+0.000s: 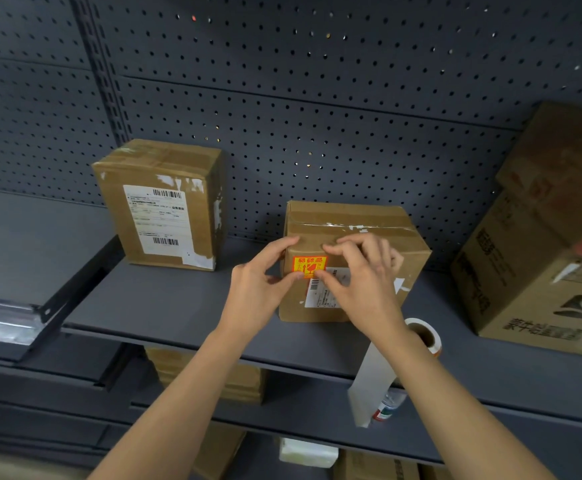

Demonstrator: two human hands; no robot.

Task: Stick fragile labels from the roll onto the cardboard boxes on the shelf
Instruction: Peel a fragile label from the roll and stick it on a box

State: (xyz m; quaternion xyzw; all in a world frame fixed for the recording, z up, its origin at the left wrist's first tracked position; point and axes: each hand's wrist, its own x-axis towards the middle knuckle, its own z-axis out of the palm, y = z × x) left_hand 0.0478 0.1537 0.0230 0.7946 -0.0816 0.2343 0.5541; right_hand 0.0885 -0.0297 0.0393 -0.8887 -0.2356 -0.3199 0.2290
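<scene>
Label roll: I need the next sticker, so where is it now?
Head view: the label roll lies on the shelf right of centre, just in front of the middle box, its backing strip hanging over the edge.

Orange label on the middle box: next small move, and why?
Likely rub the label flat with both thumbs. It lies on the front of the box, near an upper corner, with the left hand and right hand touching its edges, thumbs at its lower corners. It looks placed but not yet smoothed; the roll lies on the shelf by the right wrist.
</scene>
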